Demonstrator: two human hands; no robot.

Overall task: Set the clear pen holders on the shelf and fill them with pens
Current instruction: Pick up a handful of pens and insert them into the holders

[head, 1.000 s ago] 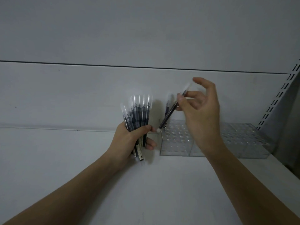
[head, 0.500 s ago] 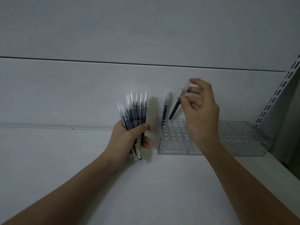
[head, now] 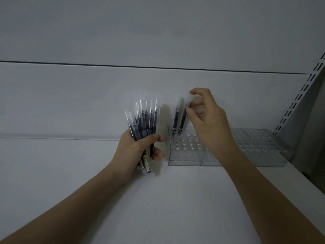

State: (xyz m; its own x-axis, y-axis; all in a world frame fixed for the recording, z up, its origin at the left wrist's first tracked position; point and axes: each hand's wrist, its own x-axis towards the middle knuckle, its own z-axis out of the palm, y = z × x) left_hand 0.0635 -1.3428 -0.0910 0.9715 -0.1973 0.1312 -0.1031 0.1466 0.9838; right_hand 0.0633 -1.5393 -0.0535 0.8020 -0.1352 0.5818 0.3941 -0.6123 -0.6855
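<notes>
The pens are light, stiff, slim sticks with smooth clear caps, so each should need only a fingertip pinch near the top while its lower end finds a hole; the smooth barrels could slip or tip if let go before they seat. The right hand [head: 208, 120] does just that: its thumb and fingers [head: 195, 103] are closed in a pinch on the cap end of one pen [head: 182, 118], whose lower end stands at a back-row hole of the near clear pen holder [head: 184, 156], leaning slightly. Whether it is fully seated cannot be told. Just to the left of those fingers a second pen [head: 175, 117] already stands upright in the neighbouring hole, untouched. The right wrist is raised above the holder, with the forearm running down toward the lower right. The left hand [head: 137, 150] is left of the holder and apart from it, fingers wrapped firmly round a bundle of pens [head: 144, 124] that fans out upward above the fist, the printed lower ends poking out below. A loose fan like that would likely shift if the grip relaxed. Beyond the right hand, further right, a second clear pen holder [head: 260, 148] sits in line with the first on the white shelf [head: 175, 199], with no pens visible in it. Most holes remain unfilled, so the filling looks barely begun.
</notes>
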